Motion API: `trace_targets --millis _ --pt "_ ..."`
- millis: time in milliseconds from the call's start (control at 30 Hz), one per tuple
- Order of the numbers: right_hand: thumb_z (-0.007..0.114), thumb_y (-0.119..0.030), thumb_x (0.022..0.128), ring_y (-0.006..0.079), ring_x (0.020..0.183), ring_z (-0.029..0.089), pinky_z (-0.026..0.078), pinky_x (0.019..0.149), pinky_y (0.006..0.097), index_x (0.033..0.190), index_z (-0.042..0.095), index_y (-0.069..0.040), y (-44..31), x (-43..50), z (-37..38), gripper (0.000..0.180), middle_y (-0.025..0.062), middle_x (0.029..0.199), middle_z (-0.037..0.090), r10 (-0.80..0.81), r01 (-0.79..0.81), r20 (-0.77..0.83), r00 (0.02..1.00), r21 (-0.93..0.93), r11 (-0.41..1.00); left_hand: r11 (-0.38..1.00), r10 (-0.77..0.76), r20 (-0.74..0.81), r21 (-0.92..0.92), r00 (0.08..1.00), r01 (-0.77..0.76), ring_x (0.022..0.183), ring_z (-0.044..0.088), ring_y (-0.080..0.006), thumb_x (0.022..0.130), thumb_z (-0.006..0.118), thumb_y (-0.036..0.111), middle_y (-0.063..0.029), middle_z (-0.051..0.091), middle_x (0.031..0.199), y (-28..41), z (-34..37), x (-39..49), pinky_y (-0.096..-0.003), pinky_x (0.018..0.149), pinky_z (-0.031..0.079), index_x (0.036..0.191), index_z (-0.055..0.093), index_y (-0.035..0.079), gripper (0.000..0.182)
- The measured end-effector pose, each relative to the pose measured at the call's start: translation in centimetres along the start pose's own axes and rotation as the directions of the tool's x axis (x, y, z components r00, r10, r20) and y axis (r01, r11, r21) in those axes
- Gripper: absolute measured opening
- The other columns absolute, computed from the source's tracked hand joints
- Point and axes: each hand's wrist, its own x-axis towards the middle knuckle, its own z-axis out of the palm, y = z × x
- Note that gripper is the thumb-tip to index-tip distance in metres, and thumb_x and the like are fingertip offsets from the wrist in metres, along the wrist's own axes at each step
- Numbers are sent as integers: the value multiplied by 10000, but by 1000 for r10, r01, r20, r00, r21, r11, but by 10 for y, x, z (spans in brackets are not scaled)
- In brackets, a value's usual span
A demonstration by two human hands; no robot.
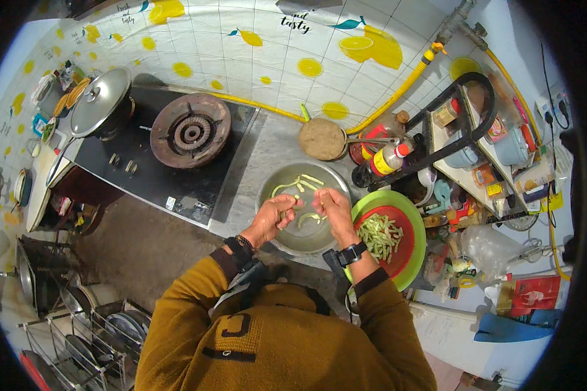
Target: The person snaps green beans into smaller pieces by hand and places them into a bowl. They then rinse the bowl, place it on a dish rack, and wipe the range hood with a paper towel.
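Observation:
Both hands hover above a round stainless steel basin (269, 188). Several pale green vegetable strips (301, 183), probably beans, lie inside it. My left hand (274, 217) pinches a small green vegetable piece (296, 197) between thumb and forefinger. My right hand (335, 210) faces it with curled fingers; its fingertips are blurred, so whether they hold a piece is unclear. Right of the basin, a red colander (405, 249) rests in a bright green plastic basin (417, 225). Short cut green pieces (380, 237) are heaped in the colander.
A gas burner (192, 131) and a lidded pot (101, 105) are to the left. Behind the steel basin lie a round brown board-like item (322, 139) and a red-capped sauce bottle (384, 163). A crowded condiment rack (474, 151) stands right; a wire dish rack (85, 342) sits lower left.

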Motion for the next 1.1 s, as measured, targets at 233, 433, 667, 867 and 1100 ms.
trace_targets --millis 233,433,667,867,1100 --pt "568 -311 967 91 894 629 481 766 246 1237 610 -49 3 6 10 379 32 1061 689 -228 227 230 946 33 973 920 -195 -50 -356 980 165 647 616 -163 998 480 334 -91 641 854 -13 -10 21 -213 458 410 1027 570 50 299" --pt "530 -176 915 330 959 649 501 837 430 1067 630 -84 55 25 1 204 161 1013 680 178 189 209 962 -974 123 930 -237 -119 -313 964 190 647 589 -148 973 541 291 -74 613 793 -8 -28 17 -219 476 427 922 589 30 270" --pt "536 -81 844 382 844 645 491 760 503 1017 651 -82 72 10 0 209 182 962 631 -12 296 298 954 -942 157 993 -78 -198 67 977 93 643 545 -92 955 571 295 -8 585 762 -6 -26 8 -224 517 383 1001 626 43 262" --pt "540 -48 844 350 857 598 467 754 460 1033 613 -115 7 -5 -13 214 125 950 548 -293 627 555 778 -717 306 887 -199 -37 417 979 196 688 498 -72 948 574 427 21 563 806 -13 -16 15 -205 535 361 1043 634 62 382" --pt "535 -63 837 292 910 570 444 796 407 961 563 -52 -21 -18 -17 128 111 934 536 -465 803 688 556 -590 88 941 -304 177 212 936 265 456 404 -69 966 542 425 -29 534 689 -1 4 8 -191 372 254 909 597 6 427"
